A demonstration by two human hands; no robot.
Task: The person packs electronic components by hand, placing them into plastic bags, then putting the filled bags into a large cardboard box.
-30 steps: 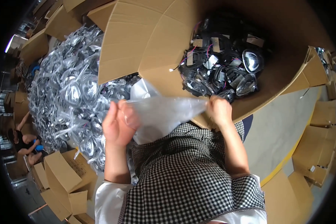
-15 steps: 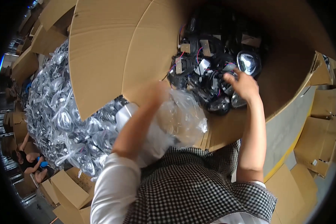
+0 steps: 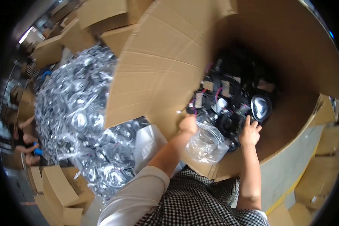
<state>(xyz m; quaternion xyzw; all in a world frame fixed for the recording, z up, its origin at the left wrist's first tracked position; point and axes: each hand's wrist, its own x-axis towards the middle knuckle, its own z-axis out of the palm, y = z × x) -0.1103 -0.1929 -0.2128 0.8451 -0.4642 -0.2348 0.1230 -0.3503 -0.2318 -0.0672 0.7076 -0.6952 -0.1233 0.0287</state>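
A large cardboard box (image 3: 154,64) stands in front of me with its near side folded low. Deep inside lie several black parts (image 3: 226,101) with red and blue wires and small cardboard tags. One shiny, rounded silver part (image 3: 260,107) sits at their right. My left hand (image 3: 188,124) is closed at the top edge of a clear plastic bag (image 3: 207,145), which hangs beside it over the box's near side. My right hand (image 3: 250,132) is open, fingers spread, just below the shiny part. Whether it touches anything I cannot tell.
A big heap of plastic-wrapped parts (image 3: 79,113) rises at the left, with a white sheet-like bag (image 3: 147,145) at its near edge. Cardboard flaps (image 3: 60,188) stand at the lower left, and more boxes (image 3: 320,169) at the right. Another person (image 3: 24,139) sits at the far left.
My view has shifted, so the box and heap sit lower and further right. The clear bag now hangs by the box's near edge. My right hand's fingers have spread.
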